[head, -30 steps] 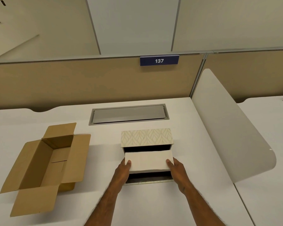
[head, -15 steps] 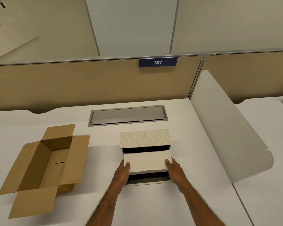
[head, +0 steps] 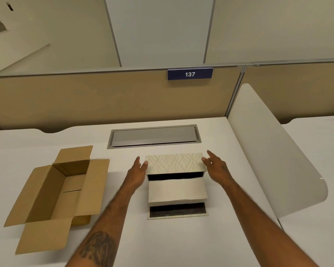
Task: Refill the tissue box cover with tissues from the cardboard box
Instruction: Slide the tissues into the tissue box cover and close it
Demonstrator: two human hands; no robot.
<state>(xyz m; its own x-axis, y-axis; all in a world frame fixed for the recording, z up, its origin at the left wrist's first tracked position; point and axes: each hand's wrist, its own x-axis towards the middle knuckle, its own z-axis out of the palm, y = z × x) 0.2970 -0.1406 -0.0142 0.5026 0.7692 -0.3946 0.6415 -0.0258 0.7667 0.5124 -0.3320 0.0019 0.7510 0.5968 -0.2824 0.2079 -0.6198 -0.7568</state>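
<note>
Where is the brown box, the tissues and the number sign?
Cardboard box (head: 46, 191): head view, inner left wall.
Tissues (head: 176, 189): head view, top of stack.
Number sign (head: 190, 74): head view, on the digits.

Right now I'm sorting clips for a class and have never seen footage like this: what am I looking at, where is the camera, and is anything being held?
There is no machine here. A person wears a wide-angle camera on the head, looking forward and down, so you see their own two bare arms. The left hand and right hand are open, at either end of the patterned tissue box cover; neither seems to grip anything. The cover stands open on the white desk with a pale stack of tissues resting in it. To the left lies an open cardboard box, which looks empty. Behind are a grey metal desk hatch and a partition sign reading 137.
</note>
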